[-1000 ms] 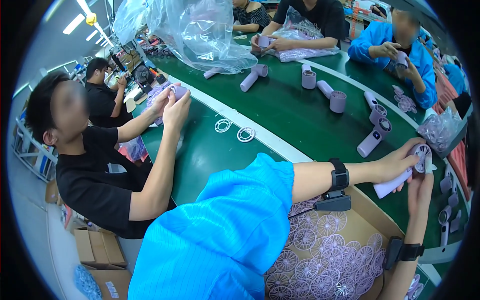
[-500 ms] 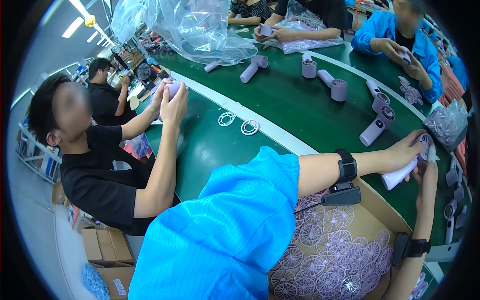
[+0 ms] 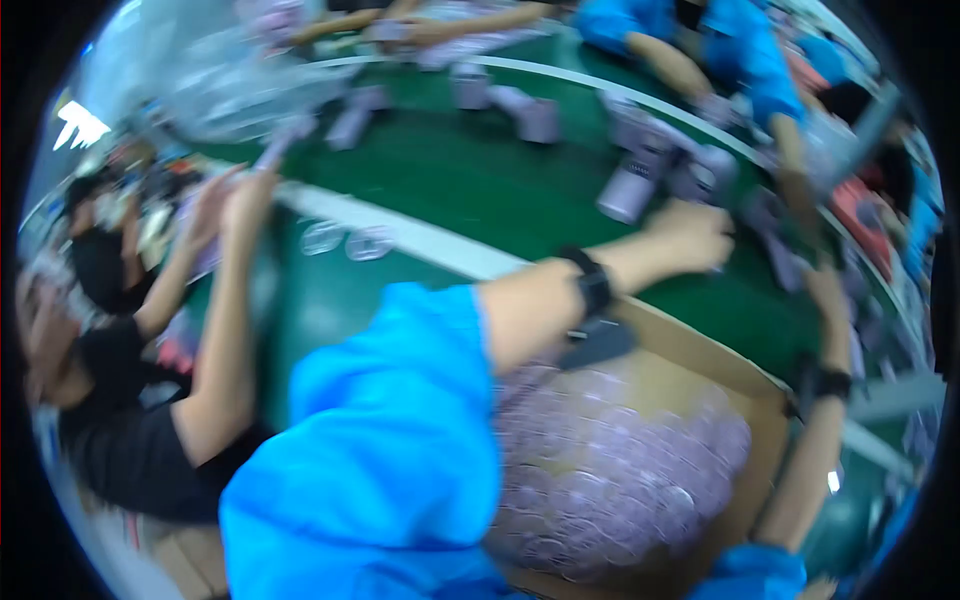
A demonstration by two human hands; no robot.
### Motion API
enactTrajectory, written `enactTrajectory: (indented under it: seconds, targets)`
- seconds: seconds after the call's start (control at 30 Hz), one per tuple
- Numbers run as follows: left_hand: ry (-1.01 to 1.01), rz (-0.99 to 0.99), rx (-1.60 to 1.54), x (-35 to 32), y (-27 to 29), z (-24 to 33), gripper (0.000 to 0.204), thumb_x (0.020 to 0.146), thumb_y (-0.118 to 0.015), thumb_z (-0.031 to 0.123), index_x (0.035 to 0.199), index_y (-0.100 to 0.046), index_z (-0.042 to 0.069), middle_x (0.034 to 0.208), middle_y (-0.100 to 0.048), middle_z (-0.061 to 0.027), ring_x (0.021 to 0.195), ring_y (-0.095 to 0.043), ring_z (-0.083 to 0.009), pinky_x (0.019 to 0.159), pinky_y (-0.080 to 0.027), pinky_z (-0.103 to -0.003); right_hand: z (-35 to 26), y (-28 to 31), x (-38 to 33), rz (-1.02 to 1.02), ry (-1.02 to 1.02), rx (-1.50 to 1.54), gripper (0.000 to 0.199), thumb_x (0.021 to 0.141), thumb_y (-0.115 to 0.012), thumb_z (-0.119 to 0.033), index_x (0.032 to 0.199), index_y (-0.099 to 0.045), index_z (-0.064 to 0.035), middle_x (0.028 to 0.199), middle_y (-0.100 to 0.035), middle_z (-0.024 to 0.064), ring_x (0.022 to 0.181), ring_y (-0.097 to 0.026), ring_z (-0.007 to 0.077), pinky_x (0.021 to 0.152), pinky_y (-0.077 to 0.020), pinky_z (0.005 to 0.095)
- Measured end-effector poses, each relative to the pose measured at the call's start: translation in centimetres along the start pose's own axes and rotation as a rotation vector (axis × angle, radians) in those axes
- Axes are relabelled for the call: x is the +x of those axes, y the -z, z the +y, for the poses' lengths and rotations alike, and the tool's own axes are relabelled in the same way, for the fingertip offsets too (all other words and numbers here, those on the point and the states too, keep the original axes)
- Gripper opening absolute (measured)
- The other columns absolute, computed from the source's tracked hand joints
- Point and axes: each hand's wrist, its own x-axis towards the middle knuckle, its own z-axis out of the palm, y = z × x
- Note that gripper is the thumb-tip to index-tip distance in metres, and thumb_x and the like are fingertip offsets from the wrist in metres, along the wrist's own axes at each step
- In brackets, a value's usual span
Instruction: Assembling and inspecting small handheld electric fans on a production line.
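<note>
My left hand (image 3: 690, 237), blurred by motion, is closed over the green table just beyond the carton. A small lilac bit shows under its fingers, but I cannot make out what it is. Just past that hand a lilac handheld fan (image 3: 705, 174) rests beside another handheld fan (image 3: 632, 182). Farther right, my right hand (image 3: 826, 290) reaches to the lower end of a lilac fan (image 3: 772, 232); its fingers are too smeared to show a grip. Below my arms the cardboard carton (image 3: 755, 365) contains many lilac round spoked grilles (image 3: 620, 470).
Several lilac fans (image 3: 535, 120) lie along the green table (image 3: 440, 170). Two white rings (image 3: 370, 242) lie left of the pale strip (image 3: 430, 235). A co-worker's raised hands (image 3: 235, 205) are at left; a blue-sleeved co-worker's arm (image 3: 790, 165) reaches in at far right.
My hands have moved apart; the fan they held together now appears to lie beyond my left hand. My right hand has gone to another fan. The whole view has shifted and blurred.
</note>
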Motion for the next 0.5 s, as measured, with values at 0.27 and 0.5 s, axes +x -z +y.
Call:
enactTrajectory:
  seconds: [0.27,0.5]
  targets:
    - [0.011,-0.373,-0.103,-0.8,0.0,0.1,0.027,0.085,-0.051,0.022,0.097,-0.064,0.002,0.088,-0.066,-0.0112,0.076,-0.065,-0.0233,0.074,-0.051,-0.035,-4.4,-1.5,-2.7,-0.225,-0.183,0.099,0.058,0.078,-0.063,-0.033,0.123,-0.052,0.0024,0.108,-0.064,0.0183,0.094,-0.062,0.0289,0.080,-0.0474,0.0388]
    - [-0.022,-0.480,-0.161,0.3,-2.7,0.0,0.024,0.082,-0.052,0.022,0.093,-0.066,0.006,0.070,-0.065,-0.0092,0.059,-0.063,-0.0198,0.061,-0.050,-0.034,-0.8,0.6,-1.0,0.119,-0.185,0.407,0.053,0.078,-0.061,-0.038,0.116,-0.058,-0.0009,0.104,-0.064,0.0216,0.103,-0.059,0.0375,0.085,-0.0476,0.0422]
